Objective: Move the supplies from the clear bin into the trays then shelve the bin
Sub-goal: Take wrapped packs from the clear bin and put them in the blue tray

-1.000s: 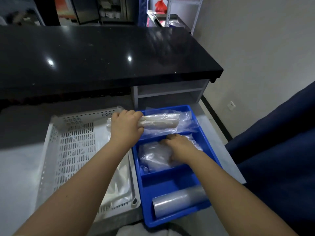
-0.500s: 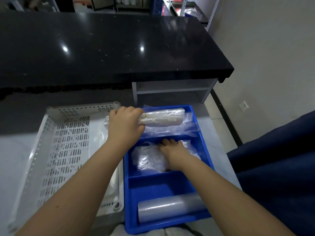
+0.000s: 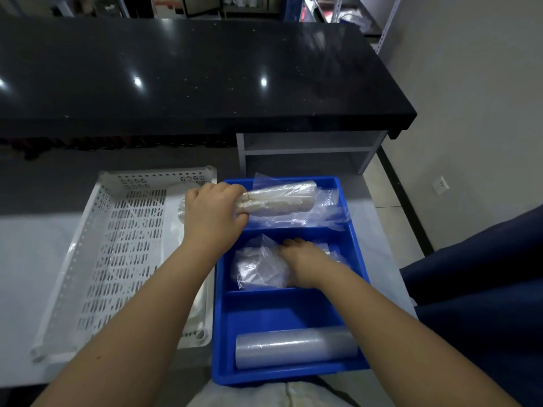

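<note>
Our left hand (image 3: 211,218) curls tight round the wrapped roll (image 3: 282,198) over the far compartment of the blue tray (image 3: 279,312); our right hand (image 3: 302,262) lies flat on the plastic bags (image 3: 255,265) in the middle compartment.

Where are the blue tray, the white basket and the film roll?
blue tray (image 3: 279,309): head view, bare floor of its near compartment.
white basket (image 3: 129,254): head view, perforated floor.
film roll (image 3: 296,346): head view, middle of its side.
</note>
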`<action>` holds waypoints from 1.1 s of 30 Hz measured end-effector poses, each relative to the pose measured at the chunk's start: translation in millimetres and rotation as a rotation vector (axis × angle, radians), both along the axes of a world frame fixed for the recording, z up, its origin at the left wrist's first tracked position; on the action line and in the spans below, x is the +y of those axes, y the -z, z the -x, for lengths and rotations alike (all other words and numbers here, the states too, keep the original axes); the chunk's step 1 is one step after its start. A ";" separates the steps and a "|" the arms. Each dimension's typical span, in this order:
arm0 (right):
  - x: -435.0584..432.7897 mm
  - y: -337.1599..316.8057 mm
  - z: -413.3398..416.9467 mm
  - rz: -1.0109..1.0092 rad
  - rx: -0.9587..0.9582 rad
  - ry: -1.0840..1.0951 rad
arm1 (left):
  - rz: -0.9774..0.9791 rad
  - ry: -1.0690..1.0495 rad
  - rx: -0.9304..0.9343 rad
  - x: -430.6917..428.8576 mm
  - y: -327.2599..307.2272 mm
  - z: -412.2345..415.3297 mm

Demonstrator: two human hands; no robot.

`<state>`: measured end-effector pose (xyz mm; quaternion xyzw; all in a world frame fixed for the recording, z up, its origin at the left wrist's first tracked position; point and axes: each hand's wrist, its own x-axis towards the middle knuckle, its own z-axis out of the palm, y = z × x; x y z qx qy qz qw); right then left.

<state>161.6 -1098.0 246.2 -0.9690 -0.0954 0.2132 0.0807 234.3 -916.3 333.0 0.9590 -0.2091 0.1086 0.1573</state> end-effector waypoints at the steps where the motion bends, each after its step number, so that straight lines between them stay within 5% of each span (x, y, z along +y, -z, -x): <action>1: 0.3 -0.8 -0.1 -0.030 0.039 0.025 | 0.002 -0.005 0.002 1.3 -0.1 1.5; 6: -2.2 -10.5 5.8 -0.179 0.088 0.113 | -0.015 -0.006 0.010 7.3 -0.7 10.0; 19: -14.6 -100.0 50.6 -0.064 -0.382 0.004 | -0.028 0.012 0.049 -7.2 -18.9 12.6; 33: -71.7 -91.5 107.6 0.035 -0.354 0.200 | -0.067 0.197 0.290 -46.4 40.9 48.6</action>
